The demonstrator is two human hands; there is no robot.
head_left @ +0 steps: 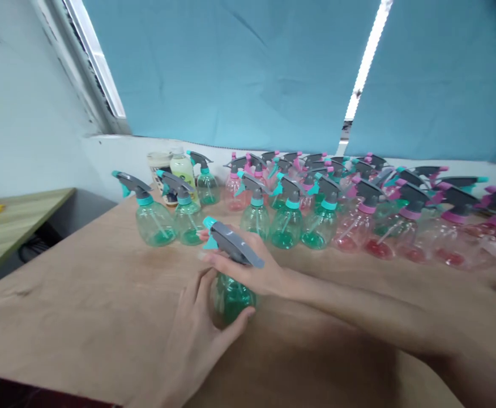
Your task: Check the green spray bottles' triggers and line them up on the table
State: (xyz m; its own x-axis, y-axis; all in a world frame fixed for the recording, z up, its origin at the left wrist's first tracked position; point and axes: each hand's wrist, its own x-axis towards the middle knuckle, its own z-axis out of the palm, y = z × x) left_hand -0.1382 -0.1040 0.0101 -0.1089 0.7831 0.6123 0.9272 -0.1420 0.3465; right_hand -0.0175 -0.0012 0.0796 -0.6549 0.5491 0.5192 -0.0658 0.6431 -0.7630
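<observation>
Blue sheet (pixel 252 73), one: hung across the far side at 12 o'clock.

Bench (pixel 82 294), one: brown top, beneath all bottles listed.

Side table (pixel 27 209), one: light wood, 10 o'clock.

Massed spray bottles (pixel 286 232), many: upright in close ranks, 12 round to nearly 3 o'clock; green with teal collars, pink with pink collars, grey heads; several hold coloured liquid low down.

Paired spray bottles (pixel 152 226), two: green, teal collars, upright side by side, 10 to 11 o'clock.

Left grip (pixel 201 320), one: 8 o'clock, grasping the lower body, thumb along the near right side.

Right grip (pixel 259 263), one: 1 o'clock, clasped about the neck, just under the head.

Held spray bottle (pixel 233 300), one: green, at the clock's centre, between both grips; base contact cannot be told.

Printed container (pixel 158 163), one: pale, partly hidden, 11 o'clock.

Grey sprayer head (pixel 233 243), one: on the held spray bottle, teal nozzle toward 10 o'clock.
</observation>
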